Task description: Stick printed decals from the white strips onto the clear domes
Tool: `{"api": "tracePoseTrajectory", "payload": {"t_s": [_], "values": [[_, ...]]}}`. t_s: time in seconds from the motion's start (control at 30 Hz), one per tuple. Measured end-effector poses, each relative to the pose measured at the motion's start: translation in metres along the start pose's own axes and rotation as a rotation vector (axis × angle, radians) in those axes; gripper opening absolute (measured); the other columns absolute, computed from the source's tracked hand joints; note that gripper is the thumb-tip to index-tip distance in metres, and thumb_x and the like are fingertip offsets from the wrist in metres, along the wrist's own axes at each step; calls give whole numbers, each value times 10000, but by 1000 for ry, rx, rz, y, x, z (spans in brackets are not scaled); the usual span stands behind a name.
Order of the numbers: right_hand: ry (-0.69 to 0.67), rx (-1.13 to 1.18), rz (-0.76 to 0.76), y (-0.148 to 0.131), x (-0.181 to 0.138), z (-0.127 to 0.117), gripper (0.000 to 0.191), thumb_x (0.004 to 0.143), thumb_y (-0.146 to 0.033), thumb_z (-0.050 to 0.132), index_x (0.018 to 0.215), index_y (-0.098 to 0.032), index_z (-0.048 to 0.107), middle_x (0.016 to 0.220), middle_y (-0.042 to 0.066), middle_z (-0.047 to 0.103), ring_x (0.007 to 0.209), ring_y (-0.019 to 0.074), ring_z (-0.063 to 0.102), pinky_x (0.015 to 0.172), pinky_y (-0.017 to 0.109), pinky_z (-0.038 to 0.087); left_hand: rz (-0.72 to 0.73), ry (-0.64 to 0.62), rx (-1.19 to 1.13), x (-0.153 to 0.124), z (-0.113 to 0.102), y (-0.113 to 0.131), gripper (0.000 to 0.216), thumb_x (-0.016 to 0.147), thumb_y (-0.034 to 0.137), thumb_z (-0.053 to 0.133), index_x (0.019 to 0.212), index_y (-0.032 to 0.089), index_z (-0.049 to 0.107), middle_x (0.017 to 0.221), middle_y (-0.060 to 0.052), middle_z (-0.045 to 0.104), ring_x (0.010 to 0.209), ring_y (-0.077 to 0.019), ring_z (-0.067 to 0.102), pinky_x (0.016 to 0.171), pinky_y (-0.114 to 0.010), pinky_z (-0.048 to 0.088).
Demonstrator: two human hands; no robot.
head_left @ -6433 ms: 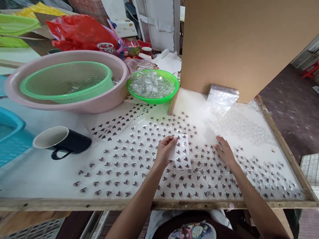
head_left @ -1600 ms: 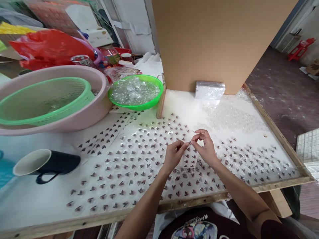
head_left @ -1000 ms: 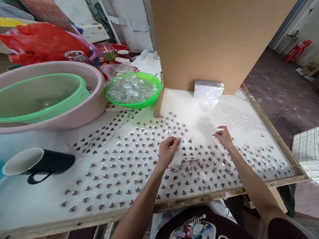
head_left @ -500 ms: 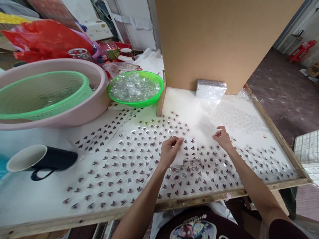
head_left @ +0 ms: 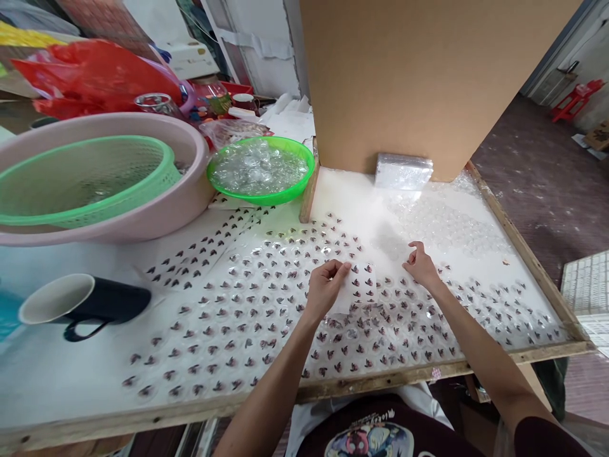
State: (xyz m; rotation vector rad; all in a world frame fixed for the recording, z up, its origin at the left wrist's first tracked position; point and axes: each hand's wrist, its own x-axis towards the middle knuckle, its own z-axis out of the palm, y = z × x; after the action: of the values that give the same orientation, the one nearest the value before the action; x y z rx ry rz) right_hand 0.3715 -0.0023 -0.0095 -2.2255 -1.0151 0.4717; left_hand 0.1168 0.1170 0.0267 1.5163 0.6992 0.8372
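My left hand [head_left: 326,289] is closed in a narrow pinch, thumb over fingertips, on the left edge of a small sticker sheet [head_left: 363,283]. The sheet sits just above the bench [head_left: 61,374], near its middle, and sticks out from my fingers toward 3 o'clock. It carries a few small dark printed motifs.

My right hand [head_left: 420,266] is at 3 o'clock from the sheet, apart from it, low over the bench. Its thumb and forefinger are drawn close together and the other fingers are curled. I cannot tell whether anything small and clear sits between the fingertips.

Under and around both hands lie rows of domed pieces with dark motifs [head_left: 247,317], spread from 9 o'clock round to 4 o'clock. At 1 o'clock from my right hand is a patch of plain clear domes [head_left: 450,222]. Beyond them, at 12 o'clock, a packet of clear bags [head_left: 403,171] lies against the foot of an upright cardboard panel [head_left: 419,82].

At 10 o'clock from my left hand more printed sticker sheets [head_left: 200,254] lie flat. Past them a green bowl [head_left: 266,198] is heaped with clear domes. Further along 10 o'clock a pink basin [head_left: 157,219] has a green colander [head_left: 80,219] sitting inside it. At 9 o'clock a black mug [head_left: 102,304] lies on its side, with its mouth pointing to 9 o'clock.
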Motion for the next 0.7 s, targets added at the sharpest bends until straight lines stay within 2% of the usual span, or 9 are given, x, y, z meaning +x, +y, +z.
{"api": "tracePoseTrajectory", "payload": {"t_s": [0.33,0.57,0.7], "values": [[-78,11,-3,-4,0,-6,539,682,-169,510,1201,-231,378,680,-73,443,632,164,511,606,278,396,-1,-13,-22,0,0,0,433,856,477,633,582,179,479,536,48,325,490,-86,278,463,-238,228],[-67,134,-90,8,3,-7,514,680,-206,529,1173,-220,385,833,-15,565,770,179,572,727,325,460,-1,-17,-11,-1,0,-1,435,859,490,626,592,181,474,543,46,325,496,-89,278,465,-240,224],[-78,146,-71,8,3,-6,501,699,-193,496,1182,-224,368,812,-8,614,779,189,584,765,349,459,-4,-21,-12,-1,0,-3,436,859,491,627,595,181,472,548,47,321,496,-88,271,464,-240,218]]}}
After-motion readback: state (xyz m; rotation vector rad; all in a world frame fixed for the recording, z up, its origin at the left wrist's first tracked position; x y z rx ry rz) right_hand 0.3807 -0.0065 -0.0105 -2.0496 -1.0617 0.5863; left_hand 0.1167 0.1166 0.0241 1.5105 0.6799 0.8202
